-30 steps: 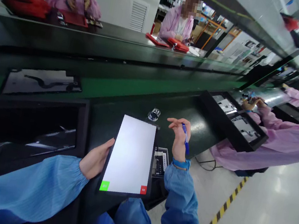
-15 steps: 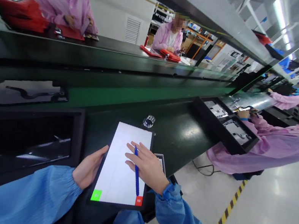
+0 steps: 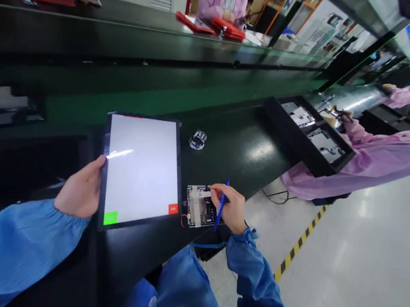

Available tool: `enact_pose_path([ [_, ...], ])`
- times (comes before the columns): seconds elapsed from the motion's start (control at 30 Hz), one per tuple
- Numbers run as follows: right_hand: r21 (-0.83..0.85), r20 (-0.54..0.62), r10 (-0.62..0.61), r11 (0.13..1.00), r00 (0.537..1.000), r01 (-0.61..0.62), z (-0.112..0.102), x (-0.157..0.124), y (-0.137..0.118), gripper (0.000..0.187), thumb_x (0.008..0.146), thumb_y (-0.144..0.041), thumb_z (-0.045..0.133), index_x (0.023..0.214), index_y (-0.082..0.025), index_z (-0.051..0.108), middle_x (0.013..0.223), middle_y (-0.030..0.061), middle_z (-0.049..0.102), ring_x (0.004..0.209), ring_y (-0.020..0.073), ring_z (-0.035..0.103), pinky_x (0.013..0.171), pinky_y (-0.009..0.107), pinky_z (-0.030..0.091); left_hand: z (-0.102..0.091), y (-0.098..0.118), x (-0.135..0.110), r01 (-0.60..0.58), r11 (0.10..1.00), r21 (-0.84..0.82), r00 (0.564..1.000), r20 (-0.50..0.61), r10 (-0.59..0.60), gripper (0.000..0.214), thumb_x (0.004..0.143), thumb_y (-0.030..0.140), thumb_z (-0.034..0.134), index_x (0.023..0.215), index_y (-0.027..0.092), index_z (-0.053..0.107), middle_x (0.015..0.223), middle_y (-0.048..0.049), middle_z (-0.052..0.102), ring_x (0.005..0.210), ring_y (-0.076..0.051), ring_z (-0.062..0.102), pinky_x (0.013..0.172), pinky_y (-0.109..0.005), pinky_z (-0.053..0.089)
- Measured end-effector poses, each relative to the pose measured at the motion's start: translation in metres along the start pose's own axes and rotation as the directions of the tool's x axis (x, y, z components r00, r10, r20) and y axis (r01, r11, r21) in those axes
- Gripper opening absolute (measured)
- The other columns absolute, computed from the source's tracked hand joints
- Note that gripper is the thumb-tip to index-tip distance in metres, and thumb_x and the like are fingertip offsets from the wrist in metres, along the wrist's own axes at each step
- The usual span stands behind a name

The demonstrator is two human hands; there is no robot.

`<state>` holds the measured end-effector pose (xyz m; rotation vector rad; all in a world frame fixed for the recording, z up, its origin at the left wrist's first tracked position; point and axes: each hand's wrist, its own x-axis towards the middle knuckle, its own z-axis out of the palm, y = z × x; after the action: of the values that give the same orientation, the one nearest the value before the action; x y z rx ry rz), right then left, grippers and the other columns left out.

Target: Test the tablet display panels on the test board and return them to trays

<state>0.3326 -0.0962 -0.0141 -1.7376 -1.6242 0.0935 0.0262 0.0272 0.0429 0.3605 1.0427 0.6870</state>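
Note:
A lit white display panel (image 3: 142,169), with a green and a red square in its lower corners, is tilted over the dark bench. My left hand (image 3: 82,187) grips its left edge, thumb on the front and fingers hidden behind. To the right of the panel lies a circuit board (image 3: 197,208) with beige tape strips and a thin red wire. My right hand (image 3: 230,208) has a blue pen (image 3: 221,206) tucked between its fingers, and its thumb and fingertips are pinched at the board's upper edge. Whether they grip the board is unclear.
A clear ring-like object (image 3: 197,140) sits behind the board. Black trays (image 3: 307,134) with parts stand at the right, beside a co-worker in a pink smock (image 3: 398,156). At the left is a dark tray (image 3: 20,163). Across the bench, people in pink work near red pouches (image 3: 229,28).
My left hand has moved the panel left and turned it. My right hand has left the screen, going right and down to the circuit board, now uncovered, with the pen still in it.

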Motion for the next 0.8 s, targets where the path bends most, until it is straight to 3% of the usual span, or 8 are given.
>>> enact_pose_path([
  [0.2,-0.042,0.023,0.045,0.998,0.999,-0.044,0.018,-0.008,0.014,0.013,0.086,-0.024,0.056,0.083,-0.023,0.069,0.065,0.0001,0.059,0.058,0.0152,0.058,0.059,0.028,0.049,-0.006,0.0,0.009,0.032,0.999,-0.004,0.998,-0.046,-0.033,0.045,0.102,0.036,0.032,0.138,0.018,0.053,0.101,-0.0004,0.078,0.1,-0.023,0.071,0.094,-0.033,0.056],
  [0.47,-0.095,0.078,0.04,0.995,0.996,-0.032,0.02,-0.006,0.013,0.012,0.085,-0.022,0.056,0.084,-0.022,0.069,0.068,0.0014,0.061,0.061,0.0152,0.056,0.063,0.027,0.047,-0.003,0.001,0.006,0.049,0.999,-0.011,0.997,-0.065,-0.05,0.046,0.102,0.038,0.032,0.137,0.016,0.054,0.103,-0.0019,0.077,0.108,-0.025,0.068,0.099,-0.037,0.054],
  [0.57,-0.106,0.11,0.04,0.994,0.993,-0.028,0.018,-0.004,0.013,0.013,0.086,-0.023,0.056,0.08,-0.021,0.068,0.069,0.0018,0.062,0.064,0.0154,0.057,0.065,0.026,0.046,-0.001,-0.001,0.006,-0.005,1.0,-0.028,0.995,-0.097,0.003,0.047,0.101,0.037,0.032,0.131,0.015,0.059,0.102,-0.0042,0.077,0.109,-0.027,0.068,0.097,-0.041,0.056],
  [0.7,-0.098,0.107,0.062,0.994,0.992,-0.052,0.015,-0.004,0.0,0.013,0.086,-0.023,0.055,0.081,-0.021,0.067,0.069,0.0002,0.062,0.063,0.0134,0.057,0.065,0.024,0.044,-0.001,-0.005,0.011,-0.1,0.994,-0.046,0.985,-0.146,0.093,0.044,0.098,0.038,0.037,0.122,0.015,0.066,0.102,-0.0056,0.077,0.109,-0.029,0.068,0.097,-0.045,0.057],
  [0.8,0.002,0.149,0.123,0.992,0.981,-0.124,0.016,-0.007,-0.023,0.009,0.084,-0.023,0.057,0.081,-0.021,0.065,0.064,-0.0029,0.058,0.058,0.0111,0.054,0.062,0.022,0.042,-0.002,-0.006,0.013,-0.082,0.995,-0.06,0.986,-0.149,0.072,0.041,0.096,0.04,0.043,0.119,0.017,0.068,0.103,-0.0044,0.077,0.11,-0.03,0.068,0.1,-0.046,0.055],
])
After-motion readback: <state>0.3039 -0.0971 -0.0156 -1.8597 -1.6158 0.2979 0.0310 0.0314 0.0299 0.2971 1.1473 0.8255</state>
